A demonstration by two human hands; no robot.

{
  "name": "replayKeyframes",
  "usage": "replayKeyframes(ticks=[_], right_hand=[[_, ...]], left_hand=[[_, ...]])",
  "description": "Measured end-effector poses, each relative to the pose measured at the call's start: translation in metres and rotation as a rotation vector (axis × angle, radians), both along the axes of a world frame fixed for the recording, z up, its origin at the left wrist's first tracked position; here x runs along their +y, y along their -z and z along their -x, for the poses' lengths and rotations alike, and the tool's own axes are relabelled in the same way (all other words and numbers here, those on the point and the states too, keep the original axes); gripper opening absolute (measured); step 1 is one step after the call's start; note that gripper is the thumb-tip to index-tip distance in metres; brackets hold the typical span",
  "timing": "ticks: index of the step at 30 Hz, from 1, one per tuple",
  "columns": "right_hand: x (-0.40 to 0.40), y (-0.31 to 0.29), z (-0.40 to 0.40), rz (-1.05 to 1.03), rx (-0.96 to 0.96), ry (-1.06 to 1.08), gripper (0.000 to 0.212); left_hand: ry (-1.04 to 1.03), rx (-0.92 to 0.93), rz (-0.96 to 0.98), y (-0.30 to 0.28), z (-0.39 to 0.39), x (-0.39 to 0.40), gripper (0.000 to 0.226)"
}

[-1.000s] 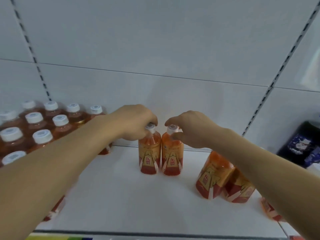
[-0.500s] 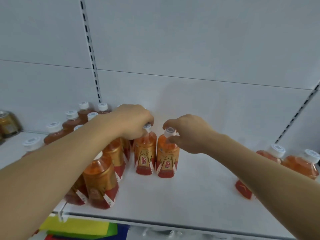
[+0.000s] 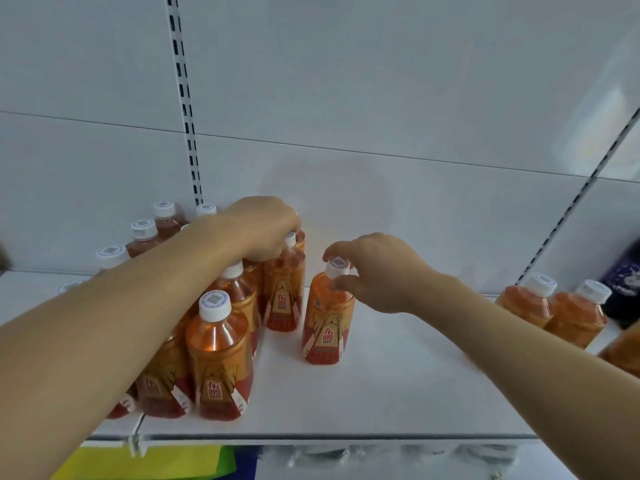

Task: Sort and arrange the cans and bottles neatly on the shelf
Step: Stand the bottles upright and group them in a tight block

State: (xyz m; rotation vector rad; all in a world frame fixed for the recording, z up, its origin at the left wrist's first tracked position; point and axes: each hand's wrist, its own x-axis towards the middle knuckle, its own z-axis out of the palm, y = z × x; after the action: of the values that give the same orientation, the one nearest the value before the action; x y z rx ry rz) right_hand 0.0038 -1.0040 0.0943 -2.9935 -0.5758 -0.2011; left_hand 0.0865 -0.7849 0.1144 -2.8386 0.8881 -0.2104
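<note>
Our left hand (image 3: 263, 227) curled over the cap of the back bottle (image 3: 284, 289), which stood upright against the packed group (image 3: 221, 355) on the white shelf (image 3: 381, 393). Our right hand (image 3: 377, 271) pinched the cap and neck of the lone bottle (image 3: 327, 320), upright and just apart from that row. Held so high, either could tip if we dragged it sideways, and a topple might knock its neighbours. Two more orange bottles (image 3: 554, 306) waited well to the right beside a dark container (image 3: 623, 282); our own forearms hid part of the group.
</note>
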Motion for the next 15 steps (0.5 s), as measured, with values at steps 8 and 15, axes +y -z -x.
replayKeyframes(ticks=[8, 15], right_hand=[[0.032, -0.002, 0.0, -0.018, 0.031, -0.086, 0.044], [0.063, 0.005, -0.002, 0.018, -0.026, -0.127, 0.035]], left_hand=[[0.025, 0.03, 0.066, 0.0, -0.004, -0.001, 0.009], [0.068, 0.171, 0.163, -0.002, -0.012, 0.011, 0.029]])
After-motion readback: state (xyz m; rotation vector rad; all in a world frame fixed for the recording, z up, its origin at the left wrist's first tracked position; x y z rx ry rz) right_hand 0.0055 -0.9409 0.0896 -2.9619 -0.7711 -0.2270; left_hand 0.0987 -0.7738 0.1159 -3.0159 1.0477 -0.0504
